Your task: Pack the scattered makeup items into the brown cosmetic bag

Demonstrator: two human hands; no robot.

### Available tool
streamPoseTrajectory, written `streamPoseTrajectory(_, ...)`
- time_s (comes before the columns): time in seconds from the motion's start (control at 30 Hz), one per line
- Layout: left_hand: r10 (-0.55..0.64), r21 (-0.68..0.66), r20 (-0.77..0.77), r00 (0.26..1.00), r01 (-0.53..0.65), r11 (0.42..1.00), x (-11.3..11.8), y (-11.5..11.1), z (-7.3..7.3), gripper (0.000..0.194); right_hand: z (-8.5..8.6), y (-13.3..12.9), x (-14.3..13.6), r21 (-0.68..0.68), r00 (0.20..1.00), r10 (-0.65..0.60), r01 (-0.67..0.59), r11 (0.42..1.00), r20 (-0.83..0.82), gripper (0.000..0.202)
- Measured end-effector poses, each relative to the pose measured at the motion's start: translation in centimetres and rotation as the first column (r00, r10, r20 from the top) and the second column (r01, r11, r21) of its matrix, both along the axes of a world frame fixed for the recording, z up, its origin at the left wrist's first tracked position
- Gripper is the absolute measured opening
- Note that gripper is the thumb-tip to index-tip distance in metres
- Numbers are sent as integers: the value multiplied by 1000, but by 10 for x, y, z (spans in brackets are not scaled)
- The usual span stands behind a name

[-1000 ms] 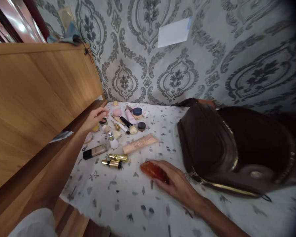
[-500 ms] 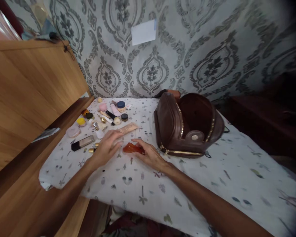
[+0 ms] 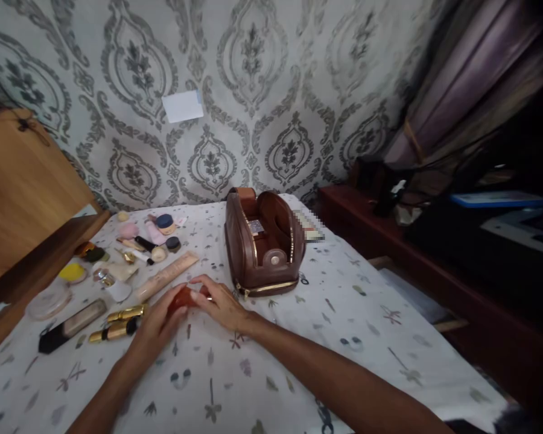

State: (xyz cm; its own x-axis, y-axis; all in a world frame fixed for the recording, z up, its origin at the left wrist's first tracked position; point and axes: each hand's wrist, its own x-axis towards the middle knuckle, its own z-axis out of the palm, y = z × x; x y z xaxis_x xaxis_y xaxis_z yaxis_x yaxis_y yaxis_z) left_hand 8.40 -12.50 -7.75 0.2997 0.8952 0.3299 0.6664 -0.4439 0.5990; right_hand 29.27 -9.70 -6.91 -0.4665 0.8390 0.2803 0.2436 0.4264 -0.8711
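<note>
Between my hands is a small glossy amber-orange object [image 3: 187,296], mostly covered by fingers, so its kind does not show. My right hand [image 3: 224,306] grips its right end, thumb and fingers closed on it. My left hand [image 3: 161,316] curls round its left end. Just beyond the left hand lies a beige tube [image 3: 169,276]. Two gold-and-dark cosmetic tubes, one a gold tube [image 3: 127,313] and one with a black part [image 3: 113,331], lie beside my left wrist. A brown leather bag [image 3: 265,271] stands unzipped past my right hand.
Several cosmetics spread to the left: a foundation bottle with black cap [image 3: 75,325], a round compact [image 3: 49,300], a white bottle [image 3: 113,286], a blue-lidded jar [image 3: 165,224]. A wooden panel [image 3: 31,205] borders the left; a dark red ledge [image 3: 366,235] lies right.
The view has swung right, shifting the bag and cosmetics leftward. My left hand has come from near the beige tube to the amber object, and both hands now meet on it.
</note>
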Motion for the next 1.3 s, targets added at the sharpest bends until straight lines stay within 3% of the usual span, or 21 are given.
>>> streamPoseTrajectory(0.1, 57, -29, 38, 998, -56, 998, -1, -1, 0, 44, 0, 0, 1, -65, 996, 35, -40, 997, -87, 35)
streamPoseTrajectory(0.23, 110, -38, 60, 992, -108, 993, -4, 2, -3, 42, -3, 2, -1, -94, 994, -17, 7, 996, -107, 29)
streamPoseTrajectory(0.5, 171, 45, 14, 985, -171, 984, 1, 2, -2, 38, -9, 8, -2, 11, 998, -35, 36, 999, -58, 19)
streamPoseTrajectory(0.8, 208, 252, -146, 967, -167, 953, -2, -3, 2, 30, -15, 12, -6, 193, 986, -41, 10, 981, 159, 29)
streamPoseTrajectory(0.97, 222, 255, -146, 964, -180, 950, -1, -3, 5, 24, -21, 16, -7, 250, 973, -48, -10, 968, 225, 24)
streamPoseTrajectory(1.3, 261, 242, -102, 960, -230, 943, -4, -8, 18, 26, -20, 17, -6, 238, 978, -29, -21, 971, 208, 29)
